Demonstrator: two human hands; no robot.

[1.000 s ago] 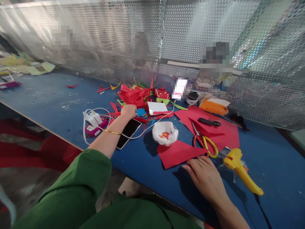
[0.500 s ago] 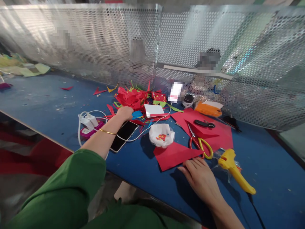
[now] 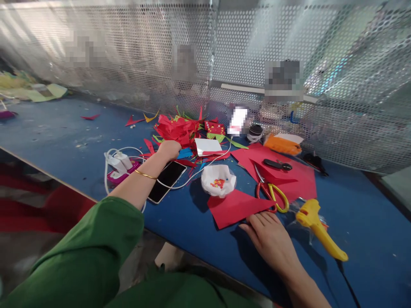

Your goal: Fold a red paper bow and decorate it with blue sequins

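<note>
On the blue worktable (image 3: 64,141), a heap of red paper scraps (image 3: 178,128) lies by the perforated screen. The left hand (image 3: 169,149), curled shut among the scraps' near edge, sits just above a smartphone (image 3: 167,182). The right hand (image 3: 272,239) rests flat and open, fingertips touching a red paper triangle (image 3: 236,207); scissors (image 3: 271,192) and a yellow glue gun (image 3: 317,229) lie beside.

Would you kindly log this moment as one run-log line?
left hand: fist at scrap pile, over phone | right hand: flat at red sheet edge | scissors, glue gun: untouched
</note>
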